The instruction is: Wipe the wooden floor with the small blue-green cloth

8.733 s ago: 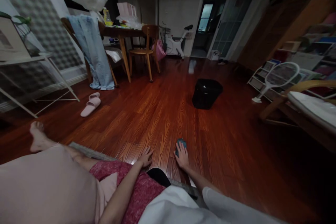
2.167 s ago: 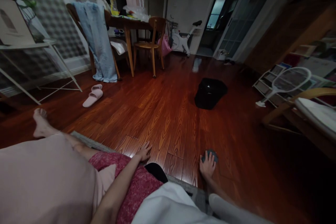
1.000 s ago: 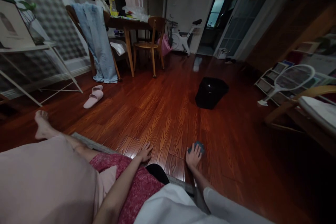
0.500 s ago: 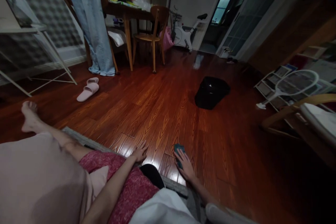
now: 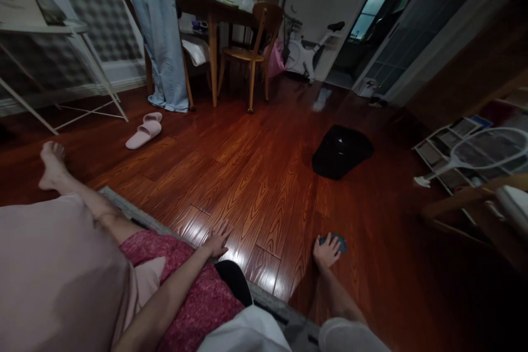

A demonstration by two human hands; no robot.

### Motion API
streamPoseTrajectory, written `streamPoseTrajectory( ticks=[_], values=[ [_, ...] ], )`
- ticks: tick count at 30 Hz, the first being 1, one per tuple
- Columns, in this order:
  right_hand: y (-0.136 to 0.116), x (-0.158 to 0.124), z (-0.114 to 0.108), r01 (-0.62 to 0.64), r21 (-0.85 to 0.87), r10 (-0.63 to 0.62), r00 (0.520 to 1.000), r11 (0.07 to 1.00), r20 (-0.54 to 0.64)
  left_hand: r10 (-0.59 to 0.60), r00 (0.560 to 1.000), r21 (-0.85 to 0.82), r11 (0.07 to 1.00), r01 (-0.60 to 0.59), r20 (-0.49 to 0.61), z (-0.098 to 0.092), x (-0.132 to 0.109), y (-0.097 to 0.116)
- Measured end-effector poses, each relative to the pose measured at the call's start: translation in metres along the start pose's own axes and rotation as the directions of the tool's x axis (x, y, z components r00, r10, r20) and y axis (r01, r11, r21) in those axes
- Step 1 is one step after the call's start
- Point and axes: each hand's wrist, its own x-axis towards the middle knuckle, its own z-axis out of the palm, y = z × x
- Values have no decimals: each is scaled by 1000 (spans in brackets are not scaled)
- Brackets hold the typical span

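Observation:
My right hand presses a dark teal cloth against the glossy reddish wood floor. Its fingers lie over the cloth, which peeks out mostly at the far and right side. Flat on the floor near the grey mat's edge rests my left hand, fingers spread and holding nothing. Beyond the right hand, a black bin sits on the floor.
Pink slippers lie at the left, near a white-legged table. Jeans hang over a chair by the dining table. A white exercise bike stands at the back. At the right are a racket and a low shelf.
My right hand has moved to the right across the floor with the cloth. My left hand stays planted in about the same spot. The view has shifted slightly.

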Motion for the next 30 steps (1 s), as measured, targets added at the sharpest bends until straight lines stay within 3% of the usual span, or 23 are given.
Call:
streamPoseTrajectory(
  ticks=[4,9,16,23,26,30],
  values=[
    [-40,18,15,10,16,-10,1000,1000,0,-63,994,-15,998,62,-87,-7,2,10],
    [-100,30,35,139,45,-141,989,989,51,-57,993,-48,997,52,-105,-1,7,11],
    [-213,22,62,344,122,-363,909,931,205,-24,991,-110,994,9,-132,11,11,4],
    [-300,-28,66,570,232,-615,716,788,329,-41,993,-138,990,25,-112,10,9,1],
    [-319,-56,61,645,284,-703,622,709,344,-42,993,-133,991,27,-113,11,9,1],
    [-325,-89,52,725,361,-807,483,587,342,-26,994,-99,995,15,-109,12,12,2]
  ],
)
